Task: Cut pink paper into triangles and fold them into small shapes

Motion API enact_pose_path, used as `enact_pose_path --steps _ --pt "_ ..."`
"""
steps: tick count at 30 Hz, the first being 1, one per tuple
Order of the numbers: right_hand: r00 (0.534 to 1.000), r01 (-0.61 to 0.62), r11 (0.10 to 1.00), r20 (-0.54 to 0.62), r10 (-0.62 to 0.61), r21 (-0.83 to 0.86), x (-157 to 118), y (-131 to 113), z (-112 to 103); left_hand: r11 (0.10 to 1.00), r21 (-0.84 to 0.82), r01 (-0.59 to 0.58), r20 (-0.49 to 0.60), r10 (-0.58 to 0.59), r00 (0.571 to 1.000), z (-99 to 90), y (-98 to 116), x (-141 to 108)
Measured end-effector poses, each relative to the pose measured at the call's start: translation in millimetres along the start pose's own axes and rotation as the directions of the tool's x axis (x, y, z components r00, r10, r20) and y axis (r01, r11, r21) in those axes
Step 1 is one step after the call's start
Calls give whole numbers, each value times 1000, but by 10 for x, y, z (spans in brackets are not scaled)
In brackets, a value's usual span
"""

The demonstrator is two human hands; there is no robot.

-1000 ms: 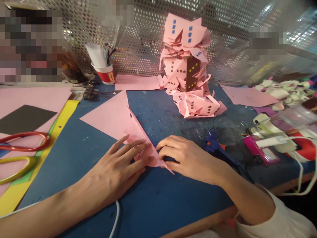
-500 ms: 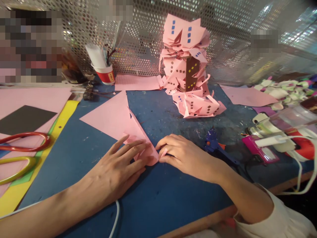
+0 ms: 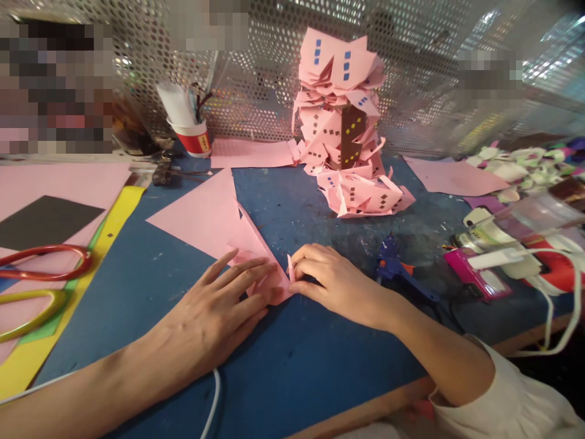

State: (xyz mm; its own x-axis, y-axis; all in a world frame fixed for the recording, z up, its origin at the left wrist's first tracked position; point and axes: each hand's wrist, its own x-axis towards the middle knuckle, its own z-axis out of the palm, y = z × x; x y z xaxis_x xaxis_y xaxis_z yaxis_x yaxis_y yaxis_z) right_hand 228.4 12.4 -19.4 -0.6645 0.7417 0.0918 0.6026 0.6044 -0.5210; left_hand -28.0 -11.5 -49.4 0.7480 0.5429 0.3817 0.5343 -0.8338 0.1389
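Note:
A large folded pink paper [image 3: 201, 213] lies on the blue table [image 3: 292, 378] in front of me, its narrow end toward me. My left hand [image 3: 223, 305] rests flat on the lower part of it, fingers spread and pointing right. Just right of that end, my right hand [image 3: 326, 277] is pinched on a small pink paper strip [image 3: 291, 268] that stands up between the fingers. Whether the strip is joined to the sheet I cannot tell. Behind them rises a tower of folded pink paper [image 3: 320, 137] with small blue, brown and yellow squares.
Scissors with red handles [image 3: 86, 262] and yellow handles [image 3: 59, 299] lie on coloured sheets at the left. A paper cup [image 3: 194, 139] stands at the back. A blue glue gun [image 3: 395, 268], a magenta box [image 3: 478, 274] and white cables are at the right.
My right hand has moved slightly up and left, and the pinched pink strip now stands more upright. My left hand has stayed in place on the paper.

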Motion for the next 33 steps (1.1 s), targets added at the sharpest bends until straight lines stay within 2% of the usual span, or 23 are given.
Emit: enact_pose_path --steps 20,33 --pt "999 -46 998 -23 47 49 24 1 37 1000 19 -21 -1 21 1000 7 -5 -10" --pt "998 -65 997 -11 65 43 33 -16 30 1000 29 9 4 -9 1000 -10 45 1"
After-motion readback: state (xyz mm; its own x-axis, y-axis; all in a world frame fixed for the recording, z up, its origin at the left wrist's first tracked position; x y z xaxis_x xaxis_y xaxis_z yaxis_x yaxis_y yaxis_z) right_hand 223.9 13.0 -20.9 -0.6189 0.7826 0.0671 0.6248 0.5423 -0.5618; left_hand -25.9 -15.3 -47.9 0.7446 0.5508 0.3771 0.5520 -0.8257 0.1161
